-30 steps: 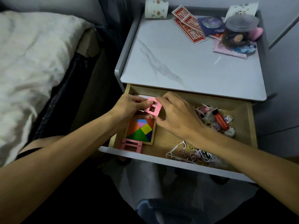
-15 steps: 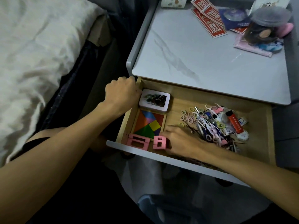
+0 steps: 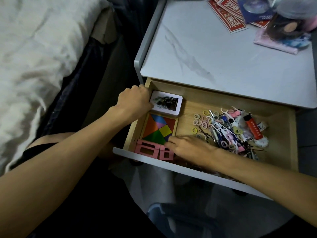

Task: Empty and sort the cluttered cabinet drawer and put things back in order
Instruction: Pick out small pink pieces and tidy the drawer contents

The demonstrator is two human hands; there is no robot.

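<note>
While the drawer [image 3: 188, 121] stands pulled out of the cabinet, we see the bed [image 3: 42, 57] with its pale cover filling the view at 9 o'clock. The grey marbled worktop [image 3: 223, 66] sits at 1 o'clock, with red envelopes [image 3: 229, 18] and a dark jar [image 3: 288, 26] at its far edge. The wooden drawer lies below it, towards 4 o'clock.

Our left hand [image 3: 135, 102] is at the drawer's 10 o'clock corner, on its left wall. Its grip is curled into a fist against the side of a white tin [image 3: 166, 103]; we cannot tell what, if anything, the fingers clasp. Our right hand [image 3: 188, 146] lies low in the drawer near its front edge, its grip spread flat and holding nothing, with the fingertips at the lower right corner of the tangram.

A loose pile of hair ties, floss picks and pens [image 3: 221, 129] fills the drawer's 3 o'clock side. The coloured tangram [image 3: 159, 129] in its wooden tray lies at 8 o'clock, just in front of the white tin. Two pink frames [image 3: 147, 149] lie side by side at 7 o'clock, against the drawer front. A red lighter [image 3: 253, 127] lies at the pile's 3 o'clock edge.
</note>
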